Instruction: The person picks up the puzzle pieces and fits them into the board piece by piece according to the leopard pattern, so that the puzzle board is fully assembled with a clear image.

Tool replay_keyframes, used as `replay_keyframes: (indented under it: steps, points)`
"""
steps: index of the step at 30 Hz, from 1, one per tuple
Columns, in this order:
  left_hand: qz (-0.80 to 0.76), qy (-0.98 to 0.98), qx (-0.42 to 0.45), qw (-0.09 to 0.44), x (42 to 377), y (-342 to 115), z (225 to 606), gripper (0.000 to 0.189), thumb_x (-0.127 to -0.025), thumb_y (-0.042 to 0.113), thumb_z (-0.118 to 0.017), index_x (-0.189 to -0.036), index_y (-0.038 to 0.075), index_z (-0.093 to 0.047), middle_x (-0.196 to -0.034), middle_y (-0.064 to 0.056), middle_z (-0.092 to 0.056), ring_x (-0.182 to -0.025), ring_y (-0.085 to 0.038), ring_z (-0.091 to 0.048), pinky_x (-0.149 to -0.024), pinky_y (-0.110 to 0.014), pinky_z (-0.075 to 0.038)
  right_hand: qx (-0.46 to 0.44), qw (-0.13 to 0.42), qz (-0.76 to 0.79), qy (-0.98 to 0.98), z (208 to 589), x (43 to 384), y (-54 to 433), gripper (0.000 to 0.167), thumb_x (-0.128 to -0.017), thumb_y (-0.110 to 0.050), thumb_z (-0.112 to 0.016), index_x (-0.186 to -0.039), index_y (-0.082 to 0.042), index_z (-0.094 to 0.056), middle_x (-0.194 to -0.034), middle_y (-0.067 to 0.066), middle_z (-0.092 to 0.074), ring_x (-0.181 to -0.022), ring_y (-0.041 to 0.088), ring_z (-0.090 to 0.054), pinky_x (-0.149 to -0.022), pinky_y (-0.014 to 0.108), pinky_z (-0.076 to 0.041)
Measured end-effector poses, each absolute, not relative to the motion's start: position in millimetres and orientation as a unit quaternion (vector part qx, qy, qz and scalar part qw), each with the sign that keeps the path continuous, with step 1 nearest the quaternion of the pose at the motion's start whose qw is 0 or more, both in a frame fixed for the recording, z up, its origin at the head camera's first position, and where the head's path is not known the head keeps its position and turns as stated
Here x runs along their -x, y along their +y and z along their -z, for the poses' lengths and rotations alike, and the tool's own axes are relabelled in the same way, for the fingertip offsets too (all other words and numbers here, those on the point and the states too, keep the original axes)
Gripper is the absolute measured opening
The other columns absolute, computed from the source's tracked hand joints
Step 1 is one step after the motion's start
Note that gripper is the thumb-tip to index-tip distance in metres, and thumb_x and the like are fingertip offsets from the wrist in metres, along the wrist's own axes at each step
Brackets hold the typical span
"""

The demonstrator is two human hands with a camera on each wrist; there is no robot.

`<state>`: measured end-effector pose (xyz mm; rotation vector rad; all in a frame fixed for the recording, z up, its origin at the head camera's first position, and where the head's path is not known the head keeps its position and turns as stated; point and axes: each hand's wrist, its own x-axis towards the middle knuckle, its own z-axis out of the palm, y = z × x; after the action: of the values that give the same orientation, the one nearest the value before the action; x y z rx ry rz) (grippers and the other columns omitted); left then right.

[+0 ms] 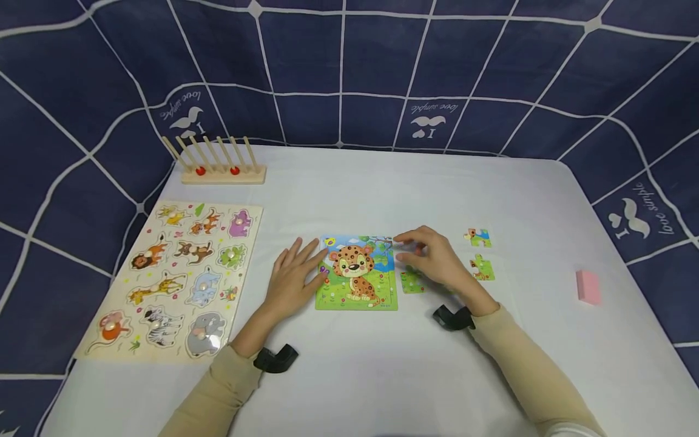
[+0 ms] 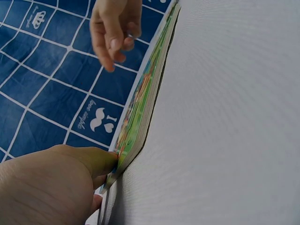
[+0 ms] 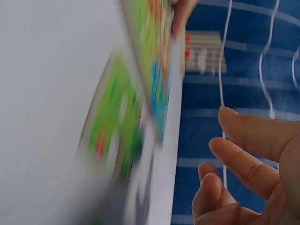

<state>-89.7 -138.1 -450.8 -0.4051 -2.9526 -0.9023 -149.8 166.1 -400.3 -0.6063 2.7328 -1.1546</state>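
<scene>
Leopard puzzle [image 1: 357, 285]: laid on the white-covered tabletop [image 1: 360, 370], between both hands.
Animal board [image 1: 177, 267]: placed left of the puzzle, well apart.
Peg rack [image 1: 221, 178]: set beyond and left of the puzzle, fitted with red beads [image 1: 235, 171].
Left hand [image 1: 289, 281]: spread, thumb and index fingertip laid on the puzzle's left edge.
Green piece [image 1: 412, 282]: seen just right of the puzzle, partly covered.
Right hand [image 1: 434, 258]: held right of the puzzle, fingers parted and loosely bent.
Two loose pieces [image 1: 482, 268]: laid farther right of the puzzle.
Pink block [image 1: 588, 287]: placed far right of the puzzle.
</scene>
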Motion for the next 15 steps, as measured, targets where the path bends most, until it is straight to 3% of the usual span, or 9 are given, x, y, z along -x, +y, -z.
replay_keyframes:
  steps: [15]
  points:
    - [0.287, -0.949, 0.129, 0.014, 89.9, -137.1, 450.5, 0.051, -0.096, 0.031, -0.059, -0.143, 0.014, -0.05, -0.158, -0.01, -0.034, -0.151, -0.035, -0.013, -0.12, -0.055, -0.007, -0.042, 0.008, 0.369, 0.928, 395.1, 172.4, 293.3, 0.05, -0.093, -0.026, -0.067, -0.138, -0.008, -0.055, -0.129, 0.025, -0.052, -0.105, 0.03, -0.05, -0.073, 0.032, -0.04]
